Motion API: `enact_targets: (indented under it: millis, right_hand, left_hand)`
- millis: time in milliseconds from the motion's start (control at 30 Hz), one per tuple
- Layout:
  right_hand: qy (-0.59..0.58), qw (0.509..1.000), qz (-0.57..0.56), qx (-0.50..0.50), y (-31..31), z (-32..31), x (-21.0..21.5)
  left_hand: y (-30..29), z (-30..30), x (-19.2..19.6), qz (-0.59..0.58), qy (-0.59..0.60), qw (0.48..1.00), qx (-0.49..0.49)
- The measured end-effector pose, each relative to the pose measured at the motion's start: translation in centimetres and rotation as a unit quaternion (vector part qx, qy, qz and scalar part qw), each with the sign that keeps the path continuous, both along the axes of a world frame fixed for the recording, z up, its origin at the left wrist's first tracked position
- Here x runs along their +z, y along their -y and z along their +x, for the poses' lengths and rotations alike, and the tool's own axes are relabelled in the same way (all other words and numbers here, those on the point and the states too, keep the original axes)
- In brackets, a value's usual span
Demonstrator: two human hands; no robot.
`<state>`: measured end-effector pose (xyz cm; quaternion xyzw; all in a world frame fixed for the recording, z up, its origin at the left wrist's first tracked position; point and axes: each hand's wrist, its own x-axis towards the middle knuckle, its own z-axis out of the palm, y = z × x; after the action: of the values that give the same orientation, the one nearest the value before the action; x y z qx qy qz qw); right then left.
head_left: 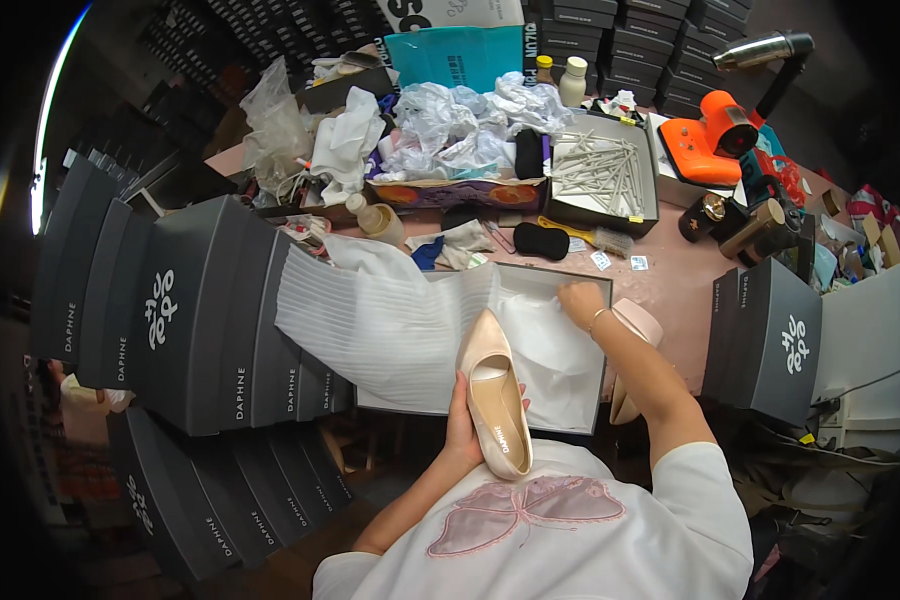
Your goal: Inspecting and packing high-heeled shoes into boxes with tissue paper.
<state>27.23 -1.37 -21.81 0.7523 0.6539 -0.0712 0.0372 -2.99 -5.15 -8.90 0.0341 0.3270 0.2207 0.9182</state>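
My left hand is closed round a beige pointed-toe pump, toe pointing away from me, its pale insole facing up. The shoe is over the near side of an open shoebox lined with white tissue paper. Ribbed white wrapping spills over the box's left side. At the box's far right corner, my right hand has its fingers curled at the tissue; the fingertips are hidden. Another beige shoe shows in part beside the box, behind my right forearm.
Dark shoeboxes are stacked at the left, with more at the right. Behind the open box lie a black oval pad, a brush, a tray of white sticks, crumpled paper and an orange device.
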Motion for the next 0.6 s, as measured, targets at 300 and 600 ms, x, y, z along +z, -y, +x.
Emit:
enact_targets:
  millis: [300,600]
  right_hand:
    - [-0.578,0.789,0.207,-0.018,6.0,-9.1,16.0]
    - [-0.27,0.937,0.215,0.049,8.4,-12.6,15.3]
  left_hand:
    - [-0.3,0.9,-0.5,-0.017,0.043,0.999,0.005]
    - [0.5,2.6,-1.8,0.064,-0.046,0.997,-0.019]
